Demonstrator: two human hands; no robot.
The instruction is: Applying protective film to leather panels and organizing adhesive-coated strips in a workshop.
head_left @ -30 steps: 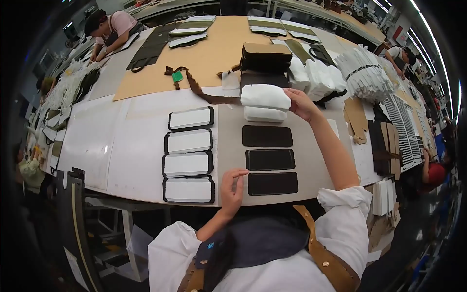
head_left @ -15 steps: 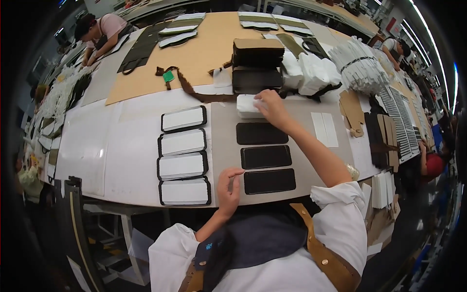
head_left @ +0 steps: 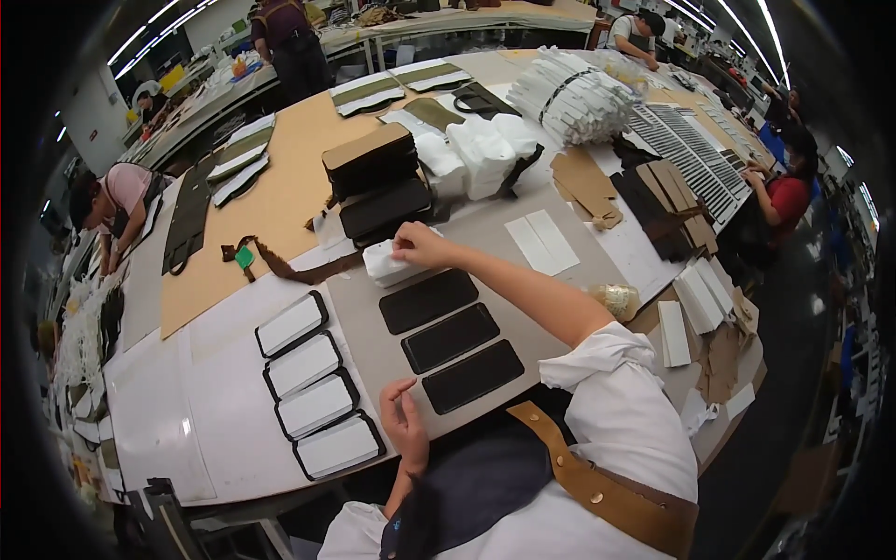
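Observation:
My right hand (head_left: 415, 245) pinches the top of a stack of white soft pads (head_left: 381, 271), just in front of stacked black padded pieces (head_left: 383, 215). Three black rounded rectangles (head_left: 464, 375) lie in a column below it on the grey board (head_left: 364, 336). To their left stand several black-edged pieces with white tops (head_left: 336, 443). My left hand (head_left: 403, 415) rests near the board's front between the two columns, fingers loosely bent and holding nothing.
A brown strap with green tag (head_left: 245, 258), white bundles (head_left: 481, 154), a banded white strip bundle (head_left: 565, 98), white cards (head_left: 541, 241), cardboard scraps (head_left: 583, 185) and a jar-like object (head_left: 616, 301) surround me. Co-workers (head_left: 121, 201), (head_left: 784, 191) work at both sides.
My right hand moved from the lifted pad's right end down onto the white stack's top. My view has swung rightward and tilted. My left hand stays near the front.

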